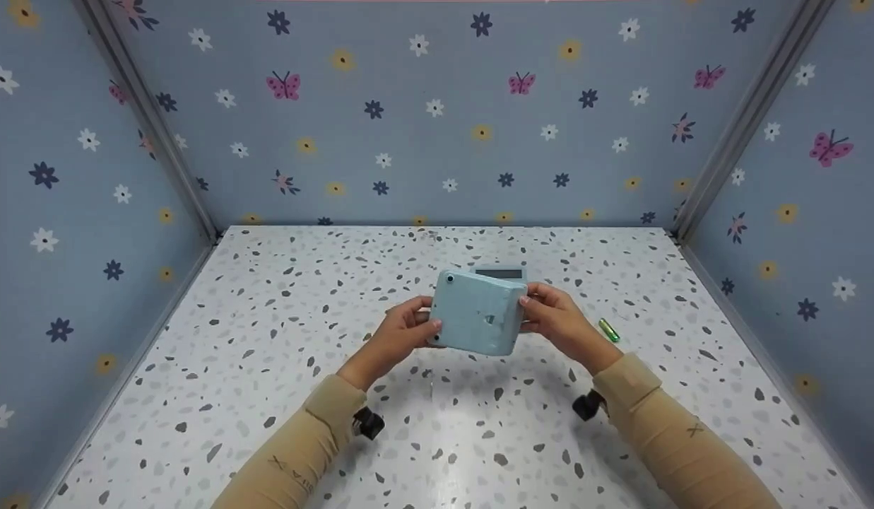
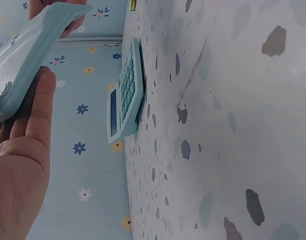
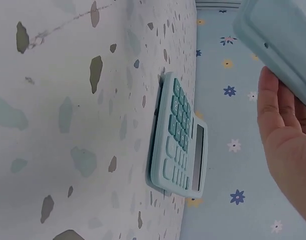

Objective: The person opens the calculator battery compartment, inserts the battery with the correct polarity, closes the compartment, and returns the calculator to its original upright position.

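Both hands hold a pale blue calculator [image 1: 475,314] above the table, with its back turned toward the head camera. Dark round feet show along its left side and a small notch sits near its thicker right end. My left hand [image 1: 405,329] grips the left edge, thumb on the back and fingers beneath. The right hand [image 1: 560,322] pinches the opposite edge near the upper corner. Behind it, a second calculator [image 3: 180,135] with teal keys lies face up on the table, partly hidden in the head view.
A green battery [image 1: 609,329] lies on the speckled table [image 1: 281,396] to the right of the right hand. Flower-patterned walls [image 1: 437,141] enclose the table at the back and both sides.
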`<state>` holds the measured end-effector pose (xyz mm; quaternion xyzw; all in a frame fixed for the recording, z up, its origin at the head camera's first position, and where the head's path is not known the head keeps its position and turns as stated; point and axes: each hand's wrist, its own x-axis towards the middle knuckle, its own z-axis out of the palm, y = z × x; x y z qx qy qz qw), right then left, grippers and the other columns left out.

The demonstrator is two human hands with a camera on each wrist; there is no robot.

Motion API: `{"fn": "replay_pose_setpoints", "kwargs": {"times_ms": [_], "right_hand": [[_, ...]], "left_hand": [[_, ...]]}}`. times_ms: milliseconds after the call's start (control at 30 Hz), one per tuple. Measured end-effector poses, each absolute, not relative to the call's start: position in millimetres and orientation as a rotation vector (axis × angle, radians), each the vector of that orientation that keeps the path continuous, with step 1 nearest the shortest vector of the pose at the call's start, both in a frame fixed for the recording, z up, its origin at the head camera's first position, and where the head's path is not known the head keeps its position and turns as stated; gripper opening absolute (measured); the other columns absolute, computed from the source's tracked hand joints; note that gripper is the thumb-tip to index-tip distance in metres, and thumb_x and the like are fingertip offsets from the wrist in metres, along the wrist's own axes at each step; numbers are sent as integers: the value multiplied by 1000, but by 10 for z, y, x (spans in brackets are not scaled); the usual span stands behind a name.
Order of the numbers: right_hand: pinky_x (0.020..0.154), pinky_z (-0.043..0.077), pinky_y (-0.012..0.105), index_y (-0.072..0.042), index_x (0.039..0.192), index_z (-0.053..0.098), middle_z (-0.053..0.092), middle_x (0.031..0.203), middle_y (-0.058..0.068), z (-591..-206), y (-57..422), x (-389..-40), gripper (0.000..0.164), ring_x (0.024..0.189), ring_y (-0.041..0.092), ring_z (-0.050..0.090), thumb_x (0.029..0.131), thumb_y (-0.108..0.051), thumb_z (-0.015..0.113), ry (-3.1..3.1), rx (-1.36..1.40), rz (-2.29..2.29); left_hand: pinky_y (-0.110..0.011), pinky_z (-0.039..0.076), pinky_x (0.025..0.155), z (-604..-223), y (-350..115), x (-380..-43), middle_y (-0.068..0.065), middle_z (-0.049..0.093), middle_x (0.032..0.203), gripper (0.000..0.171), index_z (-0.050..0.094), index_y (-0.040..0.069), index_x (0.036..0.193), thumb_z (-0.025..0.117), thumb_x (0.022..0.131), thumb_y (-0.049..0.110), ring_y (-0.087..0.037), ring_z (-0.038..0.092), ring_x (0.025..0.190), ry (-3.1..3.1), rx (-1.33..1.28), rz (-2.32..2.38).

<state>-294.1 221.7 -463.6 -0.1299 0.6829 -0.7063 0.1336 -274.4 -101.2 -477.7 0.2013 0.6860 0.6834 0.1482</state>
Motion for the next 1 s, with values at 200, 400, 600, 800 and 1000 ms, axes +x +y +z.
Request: {"fn": "replay_pose_setpoints", "kwargs": {"times_ms": [200, 400, 600, 800, 1000], "right_hand": [[88, 65, 34, -6, 128, 63, 76, 115, -1, -4626, 2209, -2931, 18, 105, 14, 73, 114, -13, 54, 1980, -378, -2042], [91, 64, 34, -2, 136, 62, 76, 119, 2, -4657, 2164, -2942, 27, 107, 15, 72, 115, -18, 54, 2002, -323, -2018], [93, 64, 33, 0, 145, 62, 75, 128, 5, -4727, 2098, -2959, 37, 111, 15, 71, 114, -19, 56, 2084, -175, -1989], [85, 65, 31, -1, 142, 67, 74, 125, 7, -4738, 2038, -2931, 37, 103, 14, 69, 110, -19, 64, 2220, -72, -1963], [82, 66, 30, -3, 138, 66, 68, 126, 14, -4744, 1982, -2892, 36, 106, 18, 72, 104, -13, 72, 2421, -100, -1926]], "left_hand": [[-49, 63, 104, -4800, -978, -2741, -27, 63, 150, 54, 45, -2, 158, 60, 107, 8, -35, 69, 132, 1927, 566, 1979], [-47, 65, 99, -4830, -915, -2725, -26, 63, 150, 63, 37, 2, 163, 62, 105, 4, -31, 71, 127, 1847, 541, 2013], [-47, 64, 100, -4851, -882, -2687, -27, 58, 154, 71, 28, 7, 167, 63, 105, 3, -31, 69, 128, 1801, 516, 2022], [-49, 63, 102, -4873, -888, -2668, -27, 56, 156, 75, 25, 9, 168, 63, 104, 2, -31, 68, 128, 1777, 481, 2023], [-49, 62, 105, -4939, -877, -2681, -25, 55, 159, 73, 26, 10, 167, 63, 104, 3, -31, 68, 131, 1730, 451, 2053]]}}
